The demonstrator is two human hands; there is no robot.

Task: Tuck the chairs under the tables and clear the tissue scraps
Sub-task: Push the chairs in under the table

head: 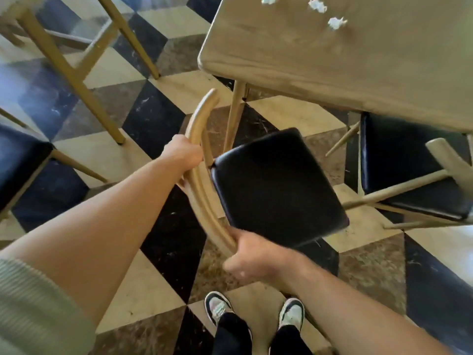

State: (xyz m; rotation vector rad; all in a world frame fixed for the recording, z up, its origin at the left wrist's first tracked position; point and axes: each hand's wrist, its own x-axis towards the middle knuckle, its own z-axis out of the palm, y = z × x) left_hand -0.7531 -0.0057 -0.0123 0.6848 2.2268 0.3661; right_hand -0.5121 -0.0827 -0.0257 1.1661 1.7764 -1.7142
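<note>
A chair with a black padded seat and a curved wooden backrest stands in front of me, just off the corner of a light wooden table. My left hand grips the upper part of the backrest. My right hand grips its lower end. The seat's far edge lies near the table leg, outside the tabletop. Three white tissue scraps lie on the tabletop near its far edge.
A second black-seated chair sits partly under the table at right. Another table's wooden legs stand at upper left, and a third black seat pokes in at far left. The floor is checkered tile. My shoes are below.
</note>
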